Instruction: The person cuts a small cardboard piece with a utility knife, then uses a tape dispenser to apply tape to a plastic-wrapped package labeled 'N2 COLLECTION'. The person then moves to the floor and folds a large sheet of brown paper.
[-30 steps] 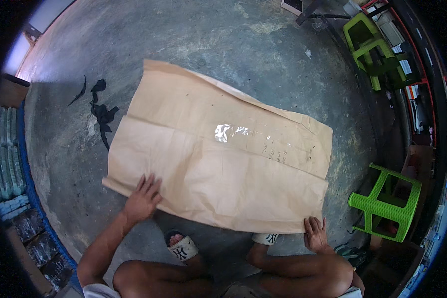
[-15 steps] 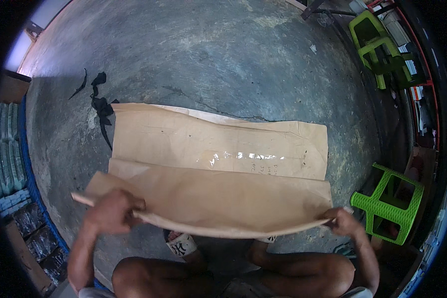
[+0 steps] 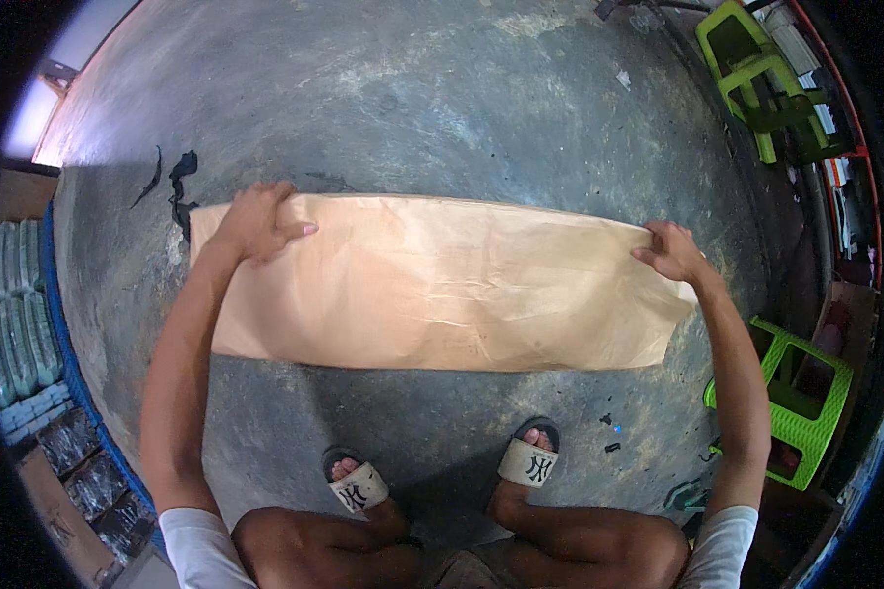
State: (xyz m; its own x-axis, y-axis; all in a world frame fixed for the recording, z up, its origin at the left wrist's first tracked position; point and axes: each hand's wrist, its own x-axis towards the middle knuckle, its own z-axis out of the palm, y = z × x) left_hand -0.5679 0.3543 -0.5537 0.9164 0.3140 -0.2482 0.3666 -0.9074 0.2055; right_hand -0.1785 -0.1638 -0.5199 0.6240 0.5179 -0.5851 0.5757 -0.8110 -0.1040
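Note:
A wide sheet of brown paper (image 3: 442, 290), folded over on itself, lies on the floor in front of my feet. Its upper side is plain and slightly creased. At its far left corner my left hand (image 3: 258, 224) grips the far edge, thumb on top and the fingers partly hidden beyond the edge. My right hand (image 3: 673, 252) holds the far right corner in a similar grip. The layers underneath are covered by the top one.
Torn black strips (image 3: 181, 187) lie beyond the sheet's left end. Green plastic stools, one farther off (image 3: 746, 74) and one nearer (image 3: 801, 398), stand on the right. Wrapped bundles (image 3: 15, 314) are stacked at the left. My slippered feet (image 3: 532, 456) rest on the concrete floor (image 3: 442, 108).
Both hands have carried the sheet's near edge up and away from me to its far edge. The taped, written-on inner side is now covered, and my feet are uncovered.

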